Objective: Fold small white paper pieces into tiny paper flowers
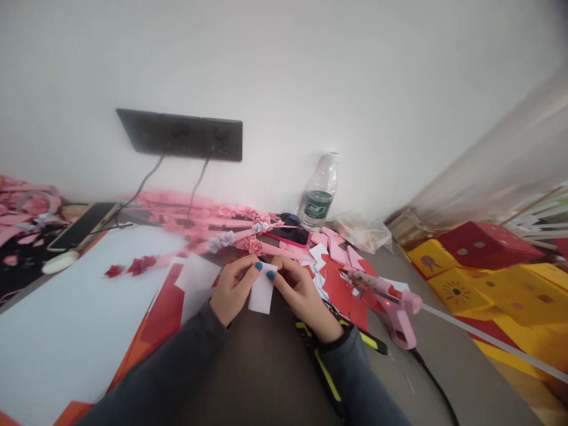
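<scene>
Between my two hands is a small strip of white paper [261, 297], pinched near its top edge. My left hand [237, 288] grips its upper left side, thumb in front. My right hand [302, 290] is closed on the upper right side, its thumb also on the front; the other fingertips are partly hidden behind the paper. Under my right wrist lie black and yellow-green scissors [375, 342], partly covered by the forearm. A pink hot glue gun [390, 299] with a lit red light rests to the right. Red paper pieces [339, 287] lie beside the right hand.
Pink paper flowers [252, 244] and stems lie behind my hands. A water bottle [318, 204] stands by the wall near a phone [290, 235]. Large white sheets [75, 307] cover the left side; yellow and red boxes [490, 242] sit at right. A black cord [437, 387] trails from the glue gun.
</scene>
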`<state>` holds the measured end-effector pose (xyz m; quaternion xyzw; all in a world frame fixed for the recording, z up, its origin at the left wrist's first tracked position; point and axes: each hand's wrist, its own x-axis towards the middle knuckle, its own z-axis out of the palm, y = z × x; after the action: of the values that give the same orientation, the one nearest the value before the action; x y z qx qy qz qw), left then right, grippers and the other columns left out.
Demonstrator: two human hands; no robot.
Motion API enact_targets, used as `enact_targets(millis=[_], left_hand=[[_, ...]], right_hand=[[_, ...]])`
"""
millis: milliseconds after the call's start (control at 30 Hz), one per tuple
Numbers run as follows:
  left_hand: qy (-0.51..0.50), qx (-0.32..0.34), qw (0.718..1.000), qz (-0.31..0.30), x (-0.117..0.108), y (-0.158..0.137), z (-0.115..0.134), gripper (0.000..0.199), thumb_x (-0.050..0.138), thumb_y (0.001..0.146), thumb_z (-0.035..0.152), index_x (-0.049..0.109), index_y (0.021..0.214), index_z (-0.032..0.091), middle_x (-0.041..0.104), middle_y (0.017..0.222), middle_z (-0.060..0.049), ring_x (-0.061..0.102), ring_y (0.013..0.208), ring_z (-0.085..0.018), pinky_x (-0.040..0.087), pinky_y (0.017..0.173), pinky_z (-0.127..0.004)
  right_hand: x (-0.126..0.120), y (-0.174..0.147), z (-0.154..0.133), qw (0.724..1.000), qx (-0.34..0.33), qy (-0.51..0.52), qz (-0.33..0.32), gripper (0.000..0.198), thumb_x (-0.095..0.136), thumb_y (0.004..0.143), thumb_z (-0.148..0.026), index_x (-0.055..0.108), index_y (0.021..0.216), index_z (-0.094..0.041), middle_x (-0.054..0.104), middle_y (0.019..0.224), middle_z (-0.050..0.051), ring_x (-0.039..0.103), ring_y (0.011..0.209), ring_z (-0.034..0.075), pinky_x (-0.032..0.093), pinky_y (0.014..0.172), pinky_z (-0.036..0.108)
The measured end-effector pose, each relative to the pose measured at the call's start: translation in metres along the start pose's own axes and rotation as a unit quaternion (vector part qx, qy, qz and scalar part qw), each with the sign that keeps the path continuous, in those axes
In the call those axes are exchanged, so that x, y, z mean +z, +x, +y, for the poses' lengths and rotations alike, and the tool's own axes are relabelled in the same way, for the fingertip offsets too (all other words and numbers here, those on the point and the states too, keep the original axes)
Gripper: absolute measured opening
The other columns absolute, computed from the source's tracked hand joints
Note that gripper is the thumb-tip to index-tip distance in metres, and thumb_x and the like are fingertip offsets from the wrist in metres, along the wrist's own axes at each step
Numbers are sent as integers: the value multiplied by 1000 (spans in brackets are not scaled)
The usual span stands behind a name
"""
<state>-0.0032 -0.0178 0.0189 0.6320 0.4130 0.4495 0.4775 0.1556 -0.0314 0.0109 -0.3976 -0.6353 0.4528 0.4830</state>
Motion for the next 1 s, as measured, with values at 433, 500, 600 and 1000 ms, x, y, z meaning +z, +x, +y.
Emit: enact_targets(millis=[433, 500, 600, 1000], left_hand=[[-45, -62, 996, -51, 1, 2, -4, 33, 70, 76, 47, 60, 67, 17, 55, 55, 3, 48, 48, -10, 38, 44, -20], [-79, -113, 986, -98, 1, 4, -4, 34, 75, 72, 49, 65, 73, 16, 63, 57, 1, 56, 49, -13, 44, 44, -22], [-116, -157, 972, -130, 0, 4, -7, 37, 76, 72, 51, 70, 78, 15, 71, 63, -4, 67, 55, -18, 51, 48, -25], [-185, -203, 951, -137, 0, 5, -11, 37, 82, 69, 44, 74, 83, 11, 75, 65, -9, 70, 55, -17, 50, 47, -21]], right_hand=[[-2, 4, 3, 998, 20, 16, 51, 40, 58, 88, -54, 42, 70, -22, 38, 64, -4, 34, 56, 12, 29, 50, 25], [-2, 4, 5, 997, 27, 35, 64, 41, 60, 86, -55, 40, 70, -23, 39, 62, -4, 35, 55, 12, 31, 50, 25], [-2, 5, 8, 996, 30, 50, 69, 40, 60, 85, -55, 40, 69, -23, 42, 62, -4, 39, 55, 13, 34, 50, 25], [-2, 5, 8, 997, 4, 34, 70, 37, 59, 87, -50, 43, 68, -23, 44, 62, -3, 40, 56, 13, 33, 52, 26]])
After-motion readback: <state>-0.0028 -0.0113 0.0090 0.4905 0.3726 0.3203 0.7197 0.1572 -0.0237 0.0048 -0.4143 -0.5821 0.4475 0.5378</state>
